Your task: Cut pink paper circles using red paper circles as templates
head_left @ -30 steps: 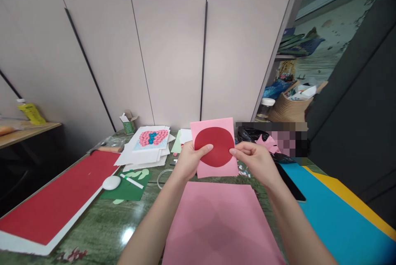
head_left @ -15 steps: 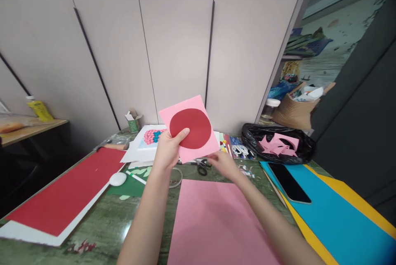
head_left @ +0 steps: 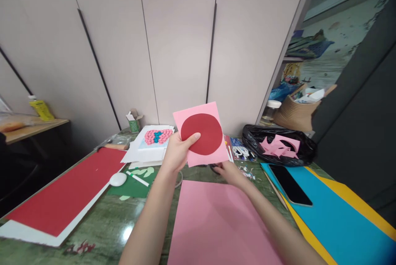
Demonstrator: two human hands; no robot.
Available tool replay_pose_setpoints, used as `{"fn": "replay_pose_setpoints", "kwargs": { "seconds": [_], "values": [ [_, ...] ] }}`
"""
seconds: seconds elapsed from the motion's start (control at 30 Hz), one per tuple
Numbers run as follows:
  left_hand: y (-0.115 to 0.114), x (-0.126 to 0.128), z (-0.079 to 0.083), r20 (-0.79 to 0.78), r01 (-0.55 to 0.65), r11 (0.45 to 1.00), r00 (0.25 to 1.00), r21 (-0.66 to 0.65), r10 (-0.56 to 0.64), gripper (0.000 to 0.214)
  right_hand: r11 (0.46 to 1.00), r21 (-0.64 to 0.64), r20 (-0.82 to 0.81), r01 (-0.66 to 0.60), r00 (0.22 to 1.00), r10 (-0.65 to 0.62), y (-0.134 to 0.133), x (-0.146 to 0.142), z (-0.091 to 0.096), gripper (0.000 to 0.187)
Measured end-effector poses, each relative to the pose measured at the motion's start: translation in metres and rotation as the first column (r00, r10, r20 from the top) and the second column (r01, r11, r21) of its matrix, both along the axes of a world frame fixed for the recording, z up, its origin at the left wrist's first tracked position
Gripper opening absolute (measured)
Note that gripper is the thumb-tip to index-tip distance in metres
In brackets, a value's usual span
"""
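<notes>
My left hand (head_left: 177, 149) is closed on a square of pink paper (head_left: 213, 110) and a dark red paper oval (head_left: 206, 133), its thumb pressing the oval flat against the square. Below the square's lower right corner, my right hand (head_left: 229, 171) has its fingers curled on the black handle of a pair of scissors (head_left: 213, 168). The scissors' blades are hidden behind the pink square. Beneath both forearms lies a large pink sheet (head_left: 213, 219) on the green table.
Red sheets (head_left: 71, 190), a white oval object (head_left: 118, 179) and a marker (head_left: 137, 178) lie left. Behind is a picture with pink pieces (head_left: 154, 136). To the right are a phone (head_left: 289, 184), blue paper (head_left: 334, 203) and a black bag (head_left: 253, 137) with pink scraps.
My left hand has carried the pink square and red oval to the right and slightly down. My right hand has taken hold of the scissors, which lay on the table beside it.
</notes>
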State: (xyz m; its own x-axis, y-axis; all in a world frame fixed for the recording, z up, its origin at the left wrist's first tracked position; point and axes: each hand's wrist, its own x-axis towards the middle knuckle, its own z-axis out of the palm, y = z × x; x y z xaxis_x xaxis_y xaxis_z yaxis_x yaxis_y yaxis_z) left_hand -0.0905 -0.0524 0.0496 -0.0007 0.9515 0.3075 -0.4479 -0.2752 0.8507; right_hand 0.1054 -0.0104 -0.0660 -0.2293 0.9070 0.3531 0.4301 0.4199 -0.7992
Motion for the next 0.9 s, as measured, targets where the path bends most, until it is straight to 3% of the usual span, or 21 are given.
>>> {"fn": "replay_pose_setpoints", "kwargs": {
  "seconds": [0.13, 0.2, 0.3, 0.47, 0.63, 0.9],
  "values": [
    [-0.005, 0.01, 0.002, -0.04, 0.023, 1.0, 0.999, -0.004, -0.024, 0.029, 0.995, -0.079, -0.047, -0.057, 0.997, 0.053, -0.025, 0.043, 0.058, 0.023],
    [-0.007, 0.016, 0.003, -0.057, 0.022, 1.0, 0.998, -0.001, -0.022, 0.03, 0.991, -0.103, -0.153, -0.086, 0.986, 0.069, -0.045, 0.058, 0.088, 0.022],
    [-0.008, 0.026, 0.003, -0.078, 0.021, 1.0, 0.997, -0.003, -0.022, 0.03, 0.981, -0.149, -0.157, -0.125, 0.982, 0.101, -0.073, 0.069, 0.114, 0.019],
    [-0.005, 0.037, 0.0, -0.077, 0.064, 0.998, 0.995, -0.018, -0.066, 0.03, 0.992, -0.122, 0.029, 0.027, 0.999, -0.023, -0.093, 0.071, 0.12, 0.01],
    [-0.005, 0.037, -0.001, -0.082, 0.107, 0.994, 0.991, -0.035, -0.11, 0.028, 0.995, -0.102, 0.199, -0.013, 0.979, 0.034, -0.099, 0.071, 0.128, 0.021],
    [-0.007, 0.038, 0.001, -0.09, 0.142, 0.99, 0.986, -0.022, -0.143, 0.027, 0.991, -0.126, 0.196, -0.034, 0.979, 0.059, -0.102, 0.067, 0.127, 0.027]
  ]
}}
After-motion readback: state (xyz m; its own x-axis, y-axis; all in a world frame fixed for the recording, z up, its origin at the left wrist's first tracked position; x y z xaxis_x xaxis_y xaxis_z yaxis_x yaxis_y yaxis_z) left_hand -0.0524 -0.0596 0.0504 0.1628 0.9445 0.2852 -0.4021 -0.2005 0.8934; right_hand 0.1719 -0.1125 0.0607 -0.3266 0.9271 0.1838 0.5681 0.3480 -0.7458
